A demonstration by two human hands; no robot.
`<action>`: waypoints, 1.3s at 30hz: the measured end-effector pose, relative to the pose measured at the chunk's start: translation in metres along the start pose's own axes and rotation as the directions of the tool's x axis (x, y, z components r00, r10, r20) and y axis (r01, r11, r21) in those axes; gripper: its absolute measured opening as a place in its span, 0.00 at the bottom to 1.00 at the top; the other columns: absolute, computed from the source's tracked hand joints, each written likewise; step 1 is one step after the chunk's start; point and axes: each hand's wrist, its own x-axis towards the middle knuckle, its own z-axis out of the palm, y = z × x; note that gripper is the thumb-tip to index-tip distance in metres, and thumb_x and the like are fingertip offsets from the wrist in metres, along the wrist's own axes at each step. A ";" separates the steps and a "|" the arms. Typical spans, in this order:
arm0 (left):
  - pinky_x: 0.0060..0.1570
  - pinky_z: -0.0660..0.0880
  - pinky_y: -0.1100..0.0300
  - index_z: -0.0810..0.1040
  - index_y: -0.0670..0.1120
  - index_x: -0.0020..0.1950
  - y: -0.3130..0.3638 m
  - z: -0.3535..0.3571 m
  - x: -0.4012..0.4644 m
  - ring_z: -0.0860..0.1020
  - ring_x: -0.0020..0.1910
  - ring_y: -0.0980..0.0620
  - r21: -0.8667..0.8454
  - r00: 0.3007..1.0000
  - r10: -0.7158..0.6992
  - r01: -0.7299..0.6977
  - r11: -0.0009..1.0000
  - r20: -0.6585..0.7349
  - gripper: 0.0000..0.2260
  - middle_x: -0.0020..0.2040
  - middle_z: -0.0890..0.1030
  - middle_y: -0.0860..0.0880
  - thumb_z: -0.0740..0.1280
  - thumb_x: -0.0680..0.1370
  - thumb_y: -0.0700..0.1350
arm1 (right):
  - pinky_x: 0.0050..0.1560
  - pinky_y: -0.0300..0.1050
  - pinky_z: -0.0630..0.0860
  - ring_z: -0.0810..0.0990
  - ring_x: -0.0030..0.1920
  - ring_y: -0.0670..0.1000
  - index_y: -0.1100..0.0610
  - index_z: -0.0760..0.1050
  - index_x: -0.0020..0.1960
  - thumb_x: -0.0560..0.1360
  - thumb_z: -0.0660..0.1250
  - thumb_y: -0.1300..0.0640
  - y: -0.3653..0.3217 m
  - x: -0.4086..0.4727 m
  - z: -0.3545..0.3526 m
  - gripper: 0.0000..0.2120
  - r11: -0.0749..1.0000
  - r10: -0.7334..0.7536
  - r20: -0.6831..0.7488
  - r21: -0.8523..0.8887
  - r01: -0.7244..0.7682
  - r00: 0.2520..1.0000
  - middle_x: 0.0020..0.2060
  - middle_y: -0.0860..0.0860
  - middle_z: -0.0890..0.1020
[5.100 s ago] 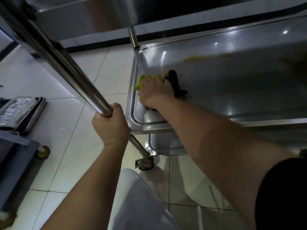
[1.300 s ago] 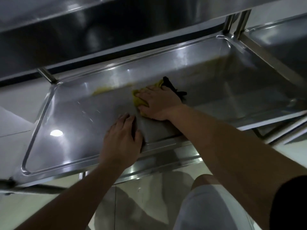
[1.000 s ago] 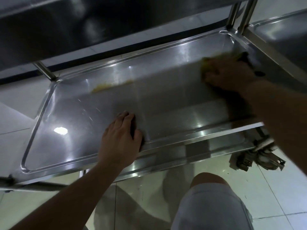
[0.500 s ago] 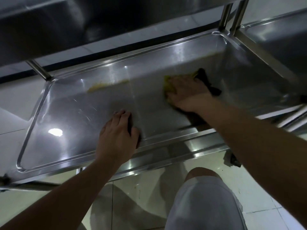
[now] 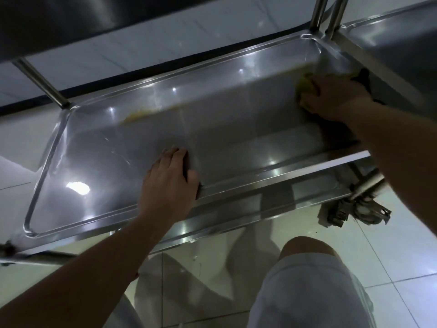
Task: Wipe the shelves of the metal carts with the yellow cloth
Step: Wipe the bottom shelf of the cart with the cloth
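A steel cart shelf point(image 5: 236, 129) with a raised rim fills the middle of the view. My right hand point(image 5: 335, 98) presses the yellow cloth point(image 5: 306, 85) flat on the shelf's far right end; most of the cloth is hidden under the palm, and a dark edge of it pokes out behind the hand. My left hand point(image 5: 169, 183) lies flat on the shelf's near rim with its fingers together, holding nothing. A yellowish smear point(image 5: 139, 113) shows along the shelf's back wall at the left.
The shelf above point(image 5: 94, 22) overhangs the top of the view. A second cart's shelf point(image 5: 402, 43) adjoins at the right, with upright posts point(image 5: 328, 13) between. A castor wheel point(image 5: 354, 209) stands on the tiled floor point(image 5: 402, 256). My knee point(image 5: 307, 268) is below the shelf.
My right hand has slid the cloth from the shelf's middle to its far right end. My left hand has stayed on the near rim.
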 end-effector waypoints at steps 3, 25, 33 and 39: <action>0.74 0.66 0.45 0.68 0.48 0.77 0.001 0.000 0.000 0.69 0.75 0.44 0.001 1.000 -0.007 0.007 1.000 -0.014 0.27 0.78 0.69 0.46 0.53 0.80 0.56 | 0.67 0.65 0.72 0.75 0.66 0.66 0.51 0.70 0.69 0.77 0.51 0.29 0.036 -0.017 -0.001 0.33 0.997 0.071 -0.004 -0.002 -0.071 0.997 0.67 0.63 0.76; 0.74 0.66 0.46 0.70 0.46 0.78 -0.001 0.002 -0.002 0.68 0.76 0.44 -0.047 0.999 0.004 -0.006 0.999 -0.045 0.28 0.78 0.71 0.45 0.52 0.79 0.54 | 0.65 0.58 0.70 0.74 0.71 0.58 0.47 0.70 0.75 0.80 0.53 0.37 -0.086 -0.112 0.041 0.28 0.984 -0.162 -0.051 -0.085 0.157 0.986 0.71 0.52 0.77; 0.77 0.62 0.48 0.68 0.47 0.79 0.002 -0.002 -0.003 0.65 0.78 0.45 -0.062 0.999 -0.034 0.033 0.998 -0.010 0.27 0.78 0.70 0.46 0.54 0.81 0.53 | 0.63 0.64 0.72 0.74 0.67 0.66 0.57 0.70 0.71 0.82 0.51 0.41 0.019 -0.079 0.007 0.27 0.961 0.245 -0.083 -0.113 -0.253 0.966 0.66 0.64 0.77; 0.78 0.62 0.48 0.68 0.46 0.79 0.003 -0.006 -0.004 0.64 0.79 0.44 -0.060 1.000 -0.015 0.015 0.998 0.005 0.28 0.79 0.68 0.45 0.50 0.80 0.54 | 0.57 0.58 0.76 0.78 0.63 0.62 0.54 0.75 0.68 0.80 0.55 0.40 -0.071 -0.125 0.037 0.25 0.998 -0.023 -0.149 -0.059 0.015 0.989 0.62 0.58 0.81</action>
